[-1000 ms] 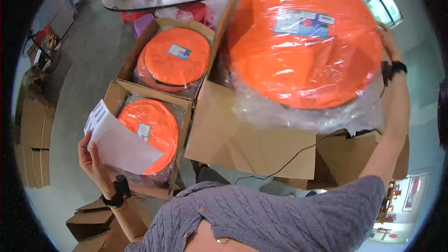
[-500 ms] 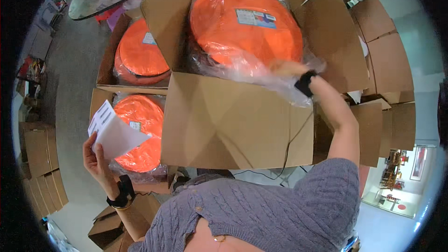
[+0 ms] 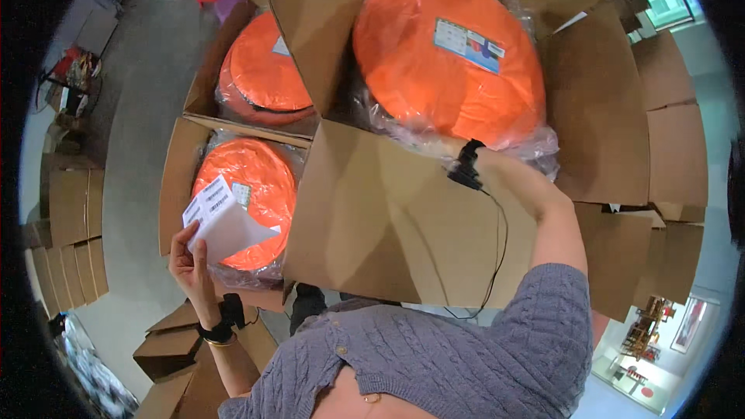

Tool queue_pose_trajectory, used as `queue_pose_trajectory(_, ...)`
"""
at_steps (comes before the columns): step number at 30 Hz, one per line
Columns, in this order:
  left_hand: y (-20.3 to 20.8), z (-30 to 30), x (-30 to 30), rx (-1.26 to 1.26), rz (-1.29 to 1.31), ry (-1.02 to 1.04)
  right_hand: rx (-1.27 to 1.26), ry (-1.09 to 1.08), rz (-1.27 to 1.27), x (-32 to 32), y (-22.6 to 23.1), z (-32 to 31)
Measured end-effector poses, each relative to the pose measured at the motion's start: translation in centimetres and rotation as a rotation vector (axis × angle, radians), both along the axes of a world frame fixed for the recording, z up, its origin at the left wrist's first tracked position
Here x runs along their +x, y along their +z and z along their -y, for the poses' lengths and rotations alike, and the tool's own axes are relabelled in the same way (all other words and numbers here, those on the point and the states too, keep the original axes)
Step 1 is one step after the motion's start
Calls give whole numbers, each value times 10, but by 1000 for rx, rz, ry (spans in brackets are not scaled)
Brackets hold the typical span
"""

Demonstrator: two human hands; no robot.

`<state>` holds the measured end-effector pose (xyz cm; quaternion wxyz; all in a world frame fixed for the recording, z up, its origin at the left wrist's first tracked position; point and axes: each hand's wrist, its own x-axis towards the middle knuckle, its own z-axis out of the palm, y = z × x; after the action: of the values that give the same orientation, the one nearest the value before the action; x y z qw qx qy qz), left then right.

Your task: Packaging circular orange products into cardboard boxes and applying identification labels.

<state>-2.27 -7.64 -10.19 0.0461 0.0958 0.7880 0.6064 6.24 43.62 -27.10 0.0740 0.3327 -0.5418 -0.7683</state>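
Observation:
My left hand (image 3: 191,257) pinches a white sheet of barcode labels (image 3: 225,226) with a bent corner, held above a smaller open carton. Over the near edge of the large open carton (image 3: 403,221) reaches my right hand (image 3: 444,147). It is at the clear plastic bag (image 3: 388,126) around a big round orange fabric disc (image 3: 434,70). The plastic and blur hide its fingers, so their grip cannot be made out. On the disc lies a blue and white printed label (image 3: 469,44).
Left of the large carton, two smaller open cartons hold bagged orange discs (image 3: 247,194) (image 3: 268,70). Brown cartons (image 3: 675,147) stack up at the right, and more boxes (image 3: 74,209) stand at the far left. A thin black cable (image 3: 503,252) hangs from my right wristband.
My right hand has moved left along the near edge of the large carton. Plastic that hung over the front flap now lies inside. My left hand still holds the label sheet.

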Motion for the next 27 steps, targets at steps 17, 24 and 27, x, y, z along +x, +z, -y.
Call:
queue_pose_trajectory(17,3,10,-13,-169,-52,21,2062,2347,-1103,94,70,-114)
queue_pose_trajectory(24,19,-33,-6,99,116,-153,1793,1866,-541,112,149,-131)
queue_pose_trajectory(27,21,-21,-3,176,100,-159,2617,1573,-640,97,290,-26)
